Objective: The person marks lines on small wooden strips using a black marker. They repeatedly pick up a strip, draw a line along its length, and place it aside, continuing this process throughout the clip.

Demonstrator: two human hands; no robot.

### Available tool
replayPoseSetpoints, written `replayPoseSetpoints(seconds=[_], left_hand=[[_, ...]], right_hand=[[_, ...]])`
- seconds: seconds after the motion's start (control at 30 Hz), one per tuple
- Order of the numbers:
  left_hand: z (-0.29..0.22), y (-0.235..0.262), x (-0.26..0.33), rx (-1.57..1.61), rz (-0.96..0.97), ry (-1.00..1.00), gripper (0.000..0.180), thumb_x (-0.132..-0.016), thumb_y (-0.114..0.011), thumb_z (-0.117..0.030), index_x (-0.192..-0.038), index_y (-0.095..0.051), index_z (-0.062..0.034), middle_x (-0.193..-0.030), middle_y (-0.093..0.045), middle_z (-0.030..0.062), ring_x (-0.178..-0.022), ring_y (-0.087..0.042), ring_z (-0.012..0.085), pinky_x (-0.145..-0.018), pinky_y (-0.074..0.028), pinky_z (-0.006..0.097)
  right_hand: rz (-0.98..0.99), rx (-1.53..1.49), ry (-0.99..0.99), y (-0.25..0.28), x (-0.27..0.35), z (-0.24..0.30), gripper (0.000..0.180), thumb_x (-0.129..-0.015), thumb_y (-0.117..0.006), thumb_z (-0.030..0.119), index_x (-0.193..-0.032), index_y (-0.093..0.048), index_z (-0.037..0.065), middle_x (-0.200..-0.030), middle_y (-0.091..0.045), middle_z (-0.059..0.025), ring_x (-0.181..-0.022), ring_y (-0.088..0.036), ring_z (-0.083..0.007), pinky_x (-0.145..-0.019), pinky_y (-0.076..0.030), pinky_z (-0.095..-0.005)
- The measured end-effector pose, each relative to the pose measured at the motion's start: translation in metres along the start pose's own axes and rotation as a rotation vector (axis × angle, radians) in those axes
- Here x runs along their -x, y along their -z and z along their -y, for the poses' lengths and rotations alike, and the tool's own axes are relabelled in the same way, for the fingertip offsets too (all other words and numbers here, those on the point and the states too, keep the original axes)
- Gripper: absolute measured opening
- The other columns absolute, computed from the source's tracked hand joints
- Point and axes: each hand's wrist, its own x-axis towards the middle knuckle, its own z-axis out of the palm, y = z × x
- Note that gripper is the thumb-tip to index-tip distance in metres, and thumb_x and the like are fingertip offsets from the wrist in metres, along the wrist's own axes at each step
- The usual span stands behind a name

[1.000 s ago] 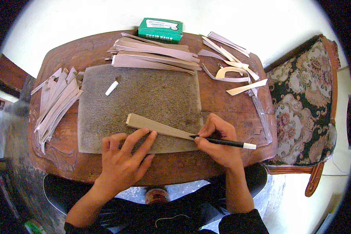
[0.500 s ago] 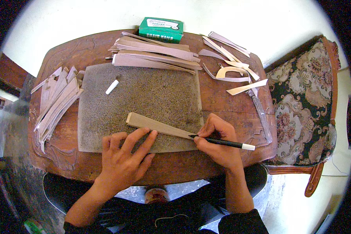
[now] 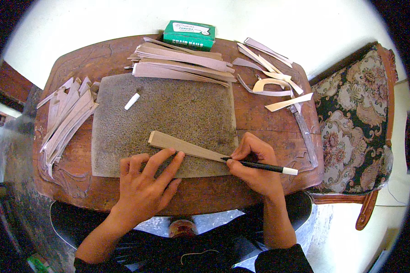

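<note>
A tapered wooden strip (image 3: 187, 146) lies slantwise on a dark speckled mat (image 3: 168, 107), its wide end at the left and its narrow end by my right hand. My right hand (image 3: 256, 166) grips a black marker (image 3: 264, 167), whose tip touches the strip close to its narrow end. The fingers of my left hand (image 3: 148, 179) are spread, with fingertips resting against the strip's near edge. Farther up the mat lies a small white marker cap (image 3: 131, 101).
Thin wooden strips are stacked at the mat's far edge (image 3: 182, 66) and fanned out at its left (image 3: 68, 118). Curved pale pieces (image 3: 273, 84) lie at the right, near a long narrow tool (image 3: 304, 132). Behind stands a green box (image 3: 189, 35); a flowered chair (image 3: 355, 123) is at the right.
Both hands, the marker and the strip stay practically where they were. The view has shifted very slightly.
</note>
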Motion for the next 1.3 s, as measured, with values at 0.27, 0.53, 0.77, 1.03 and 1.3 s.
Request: replayPoseSetpoints(seconds=[0.27,0.53,0.77,1.03,1.3], left_hand=[[0.001,0.002,0.001,-0.018,-0.002,0.003,0.055,-0.082,-0.074,-0.032,-0.134,-0.064,-0.0191,-0.133,-0.056,-0.0040,-0.101,-0.048,0.0228,-0.088,-0.037,0.040],[-0.001,0.001,0.000,-0.011,0.011,0.003,0.056,-0.081,-0.075,-0.032,-0.135,-0.064,-0.0194,-0.132,-0.056,-0.0041,-0.103,-0.048,0.0229,-0.088,-0.037,0.040],[-0.001,-0.001,0.000,0.005,0.007,0.001,0.055,-0.082,-0.075,-0.031,-0.134,-0.064,-0.0194,-0.133,-0.056,-0.0039,-0.103,-0.048,0.0230,-0.088,-0.037,0.040],[0.000,0.000,0.000,-0.002,0.011,0.004,0.055,-0.082,-0.074,-0.032,-0.134,-0.064,-0.0193,-0.133,-0.056,-0.0041,-0.103,-0.047,0.0229,-0.088,-0.037,0.040],[0.000,0.001,0.001,-0.014,0.010,0.003,0.054,-0.082,-0.074,-0.032,-0.134,-0.064,-0.0197,-0.133,-0.056,-0.0041,-0.103,-0.047,0.0230,-0.088,-0.037,0.040]], right_hand=[[-0.005,-0.113,-0.029,0.003,0.000,-0.006,0.023,-0.072,-0.074,0.000,-0.071,-0.052,0.005,-0.075,-0.057,-0.0048,-0.071,-0.058,-0.0130,-0.066,-0.046,-0.0266],[0.019,-0.008,-0.006,0.008,0.000,-0.002,0.023,-0.071,-0.074,0.000,-0.070,-0.051,0.005,-0.074,-0.057,-0.0051,-0.071,-0.058,-0.0137,-0.066,-0.046,-0.0267],[0.038,-0.047,-0.017,0.010,0.000,-0.007,0.023,-0.071,-0.073,0.000,-0.070,-0.051,0.005,-0.076,-0.057,-0.0056,-0.072,-0.058,-0.0140,-0.066,-0.046,-0.0268],[0.040,-0.023,-0.033,0.009,-0.002,-0.008,0.023,-0.071,-0.073,-0.001,-0.071,-0.051,0.005,-0.076,-0.057,-0.0057,-0.073,-0.058,-0.0142,-0.067,-0.046,-0.0269],[0.040,-0.034,-0.039,0.008,-0.001,-0.008,0.022,-0.070,-0.072,-0.001,-0.071,-0.051,0.005,-0.076,-0.057,-0.0056,-0.073,-0.058,-0.0143,-0.067,-0.046,-0.0272]])
